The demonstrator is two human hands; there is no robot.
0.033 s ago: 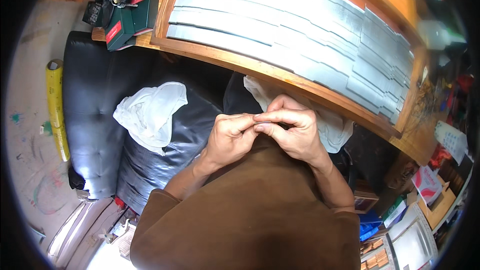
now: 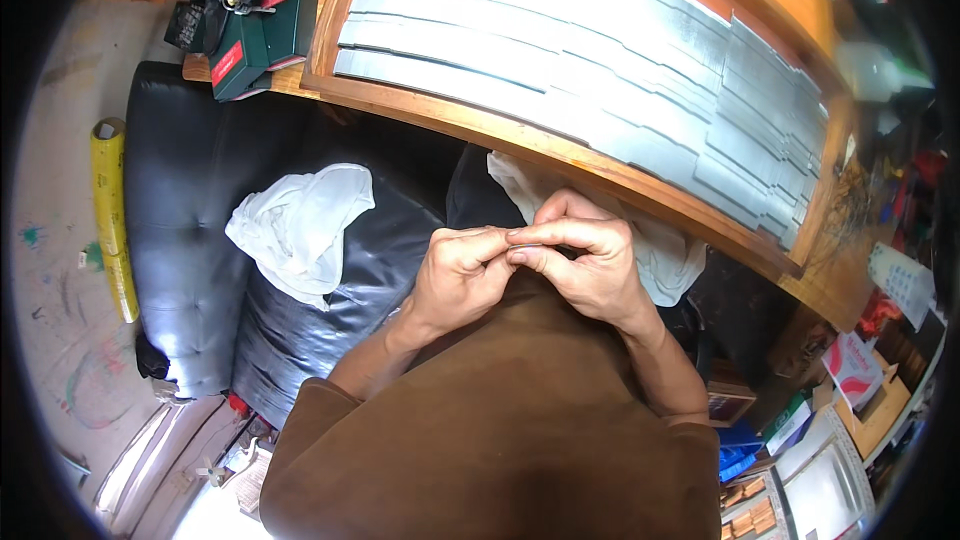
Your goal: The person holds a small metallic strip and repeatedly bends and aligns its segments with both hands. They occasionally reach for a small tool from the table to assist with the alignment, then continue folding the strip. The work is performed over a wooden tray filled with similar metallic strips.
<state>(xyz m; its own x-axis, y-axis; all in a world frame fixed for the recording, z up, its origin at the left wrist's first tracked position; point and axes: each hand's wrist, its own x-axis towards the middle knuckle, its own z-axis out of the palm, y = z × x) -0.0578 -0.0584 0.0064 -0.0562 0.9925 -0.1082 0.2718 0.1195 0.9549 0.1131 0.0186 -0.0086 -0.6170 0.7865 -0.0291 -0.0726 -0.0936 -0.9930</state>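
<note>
Head view: I see my left hand (image 2: 462, 280) and right hand (image 2: 590, 260) pressed fingertip to fingertip, pinching a thin grey strip (image 2: 530, 238) between them, above my lap, just below the wooden tray (image 2: 560, 145) of grey strips.

Thin grey strip (image 2: 527, 236) lies level, pinched between both hands' fingertips above the lap

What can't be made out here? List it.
- Head view: the thing pinched between left hand and right hand is too small and covered by fingertips.
- White cloth is partly hidden behind the right hand.
- Boxes at the right rim are blurred.
</note>
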